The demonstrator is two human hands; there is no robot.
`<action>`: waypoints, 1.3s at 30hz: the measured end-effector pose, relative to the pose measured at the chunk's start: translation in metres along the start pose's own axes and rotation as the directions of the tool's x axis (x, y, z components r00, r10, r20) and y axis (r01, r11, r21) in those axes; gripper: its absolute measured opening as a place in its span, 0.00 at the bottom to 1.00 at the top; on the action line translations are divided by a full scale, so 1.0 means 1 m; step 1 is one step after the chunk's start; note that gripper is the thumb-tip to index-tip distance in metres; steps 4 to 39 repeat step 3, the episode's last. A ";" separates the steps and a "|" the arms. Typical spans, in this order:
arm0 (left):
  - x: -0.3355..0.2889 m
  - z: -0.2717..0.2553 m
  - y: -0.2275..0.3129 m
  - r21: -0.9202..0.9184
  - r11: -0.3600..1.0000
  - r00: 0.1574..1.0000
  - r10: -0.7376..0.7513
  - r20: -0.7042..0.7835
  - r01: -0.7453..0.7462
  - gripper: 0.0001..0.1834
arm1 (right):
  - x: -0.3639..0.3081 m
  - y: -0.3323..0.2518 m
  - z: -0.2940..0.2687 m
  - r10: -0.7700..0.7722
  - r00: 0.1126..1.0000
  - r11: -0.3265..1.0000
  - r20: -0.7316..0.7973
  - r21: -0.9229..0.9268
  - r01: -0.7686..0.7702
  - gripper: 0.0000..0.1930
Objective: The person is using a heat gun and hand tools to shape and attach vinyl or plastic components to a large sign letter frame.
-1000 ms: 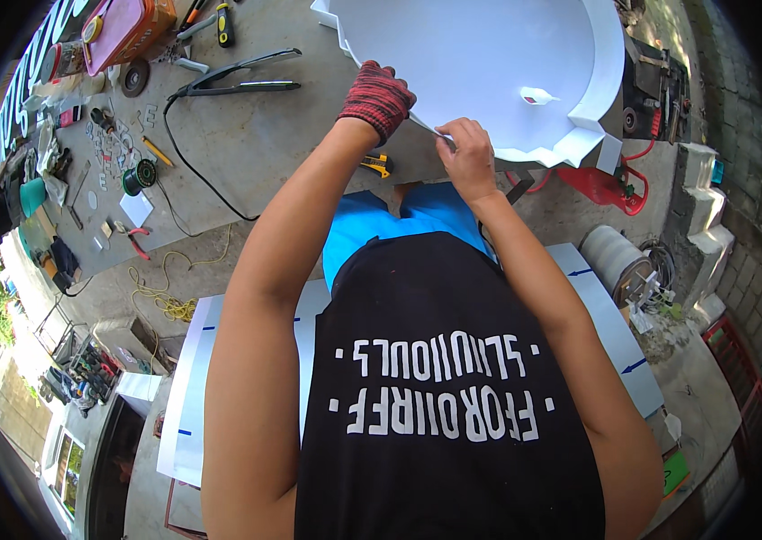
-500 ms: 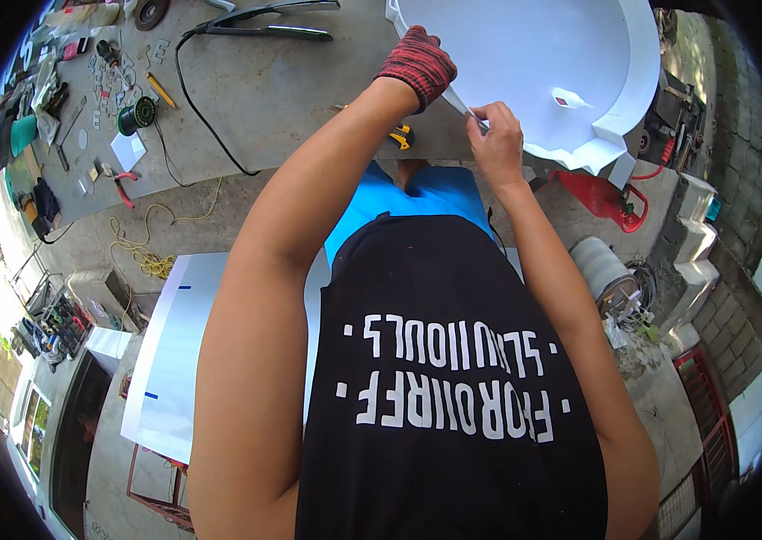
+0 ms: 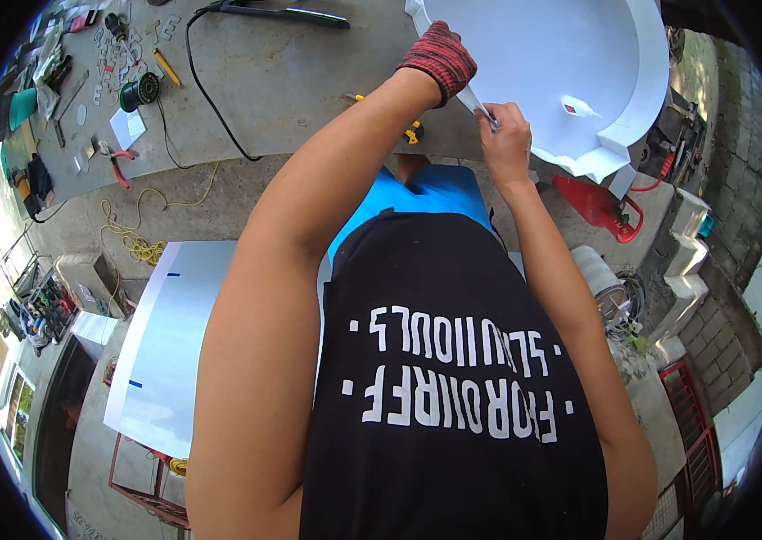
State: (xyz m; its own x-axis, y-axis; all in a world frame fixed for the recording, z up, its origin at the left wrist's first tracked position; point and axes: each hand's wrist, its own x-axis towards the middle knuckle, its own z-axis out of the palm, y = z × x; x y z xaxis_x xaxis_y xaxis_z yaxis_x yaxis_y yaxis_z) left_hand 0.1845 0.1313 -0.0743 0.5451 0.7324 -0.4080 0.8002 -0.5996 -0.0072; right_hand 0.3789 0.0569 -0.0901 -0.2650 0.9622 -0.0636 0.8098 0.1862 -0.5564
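Observation:
A large white rounded piece (image 3: 543,54) with a raised, folded rim lies at the far right of the grey table. My left hand (image 3: 439,61), in a red-and-black knit glove, is closed over the rim's near-left edge. Just right of it, my bare right hand (image 3: 508,142) pinches the same white edge strip between thumb and fingers. Something small and dark shows at those fingertips, too small to name. Inside the white piece rests a small white bottle (image 3: 579,107) with a pointed tip. A yellow-and-black utility knife (image 3: 413,133) lies partly hidden behind my left forearm.
On the table (image 3: 246,90) lie a black flat iron (image 3: 300,16) with its cord, a wire spool (image 3: 139,92), red-handled pliers (image 3: 120,167) and cut-out letters. A yellow cord (image 3: 139,245) lies on the floor. Behind me at left is a white sheet (image 3: 165,333); a red handled object (image 3: 592,205) stands at right.
The view has shifted slightly, so the table's things sit a little higher. Both hands keep their hold on the white rim, with little movement along it.

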 end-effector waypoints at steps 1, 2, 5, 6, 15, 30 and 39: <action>0.000 0.001 0.000 -0.001 1.000 1.000 -0.006 -0.005 0.006 0.08 | 0.001 -0.001 0.001 0.003 1.000 1.000 0.005 -0.027 -0.003 0.07; -0.001 0.002 0.000 -0.003 1.000 1.000 -0.012 -0.010 0.012 0.08 | 0.001 -0.001 0.001 -0.002 1.000 1.000 0.010 -0.022 0.003 0.07; -0.001 0.002 0.000 0.010 1.000 1.000 0.001 0.005 -0.001 0.08 | 0.001 0.000 0.001 -0.004 1.000 1.000 0.015 -0.020 0.005 0.07; -0.001 0.002 0.000 0.010 1.000 1.000 0.001 0.005 -0.001 0.08 | 0.001 0.000 0.001 -0.004 1.000 1.000 0.015 -0.020 0.005 0.07; -0.001 0.002 0.000 0.010 1.000 1.000 0.001 0.005 -0.001 0.08 | 0.001 0.000 0.001 -0.004 1.000 1.000 0.015 -0.020 0.005 0.07; -0.001 0.002 0.000 0.010 1.000 1.000 0.001 0.005 -0.001 0.08 | 0.001 0.000 0.001 -0.004 1.000 1.000 0.015 -0.020 0.005 0.07; -0.001 0.002 0.000 0.010 1.000 1.000 0.001 0.005 -0.001 0.08 | 0.001 0.000 0.001 -0.004 1.000 1.000 0.015 -0.020 0.005 0.07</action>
